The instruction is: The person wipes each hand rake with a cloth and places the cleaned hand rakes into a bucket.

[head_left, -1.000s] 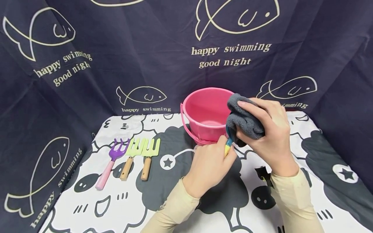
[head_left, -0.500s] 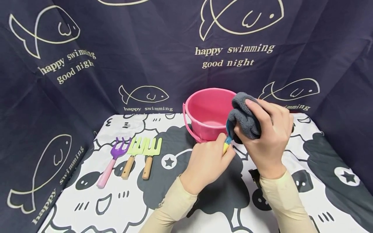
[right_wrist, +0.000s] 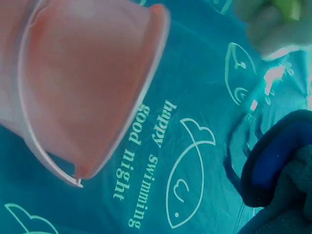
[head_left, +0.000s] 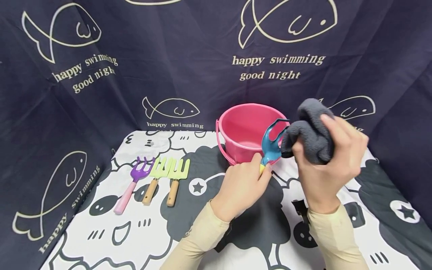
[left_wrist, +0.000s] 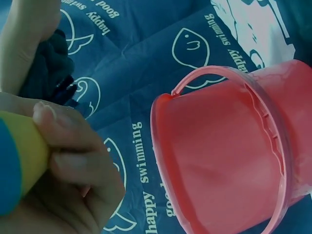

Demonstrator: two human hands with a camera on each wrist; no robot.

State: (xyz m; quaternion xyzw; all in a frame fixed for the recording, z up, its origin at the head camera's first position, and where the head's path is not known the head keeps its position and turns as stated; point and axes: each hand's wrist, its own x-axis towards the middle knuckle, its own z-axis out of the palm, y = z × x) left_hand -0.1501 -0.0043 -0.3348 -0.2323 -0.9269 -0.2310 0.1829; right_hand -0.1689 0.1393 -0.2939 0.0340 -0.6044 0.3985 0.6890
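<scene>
My left hand (head_left: 241,185) grips the yellow handle (left_wrist: 31,151) of a small garden fork. The fork's blue head (head_left: 270,147) points up and away, with curved tines in front of the bucket. My right hand (head_left: 332,161) holds a bunched dark grey cloth (head_left: 312,131) between thumb and fingers, just right of the tines. In the right wrist view the cloth (head_left: 290,138) shows at the lower right, beside the dark tines (right_wrist: 233,158). A pink bucket (head_left: 236,152) with a pink bail handle stands behind both hands.
At the left lie a purple fork (head_left: 140,173) with a pink handle and two light green forks (head_left: 178,170) with wooden handles. A small black object (head_left: 299,207) sits by the right wrist. Dark fish-print fabric (head_left: 189,48) walls the back and sides of the sheep-print cloth (head_left: 128,228).
My right hand and the cloth have moved right, away from the fork, uncovering its blue head and tines. My left hand keeps hold of the handle. The head view has shifted slightly.
</scene>
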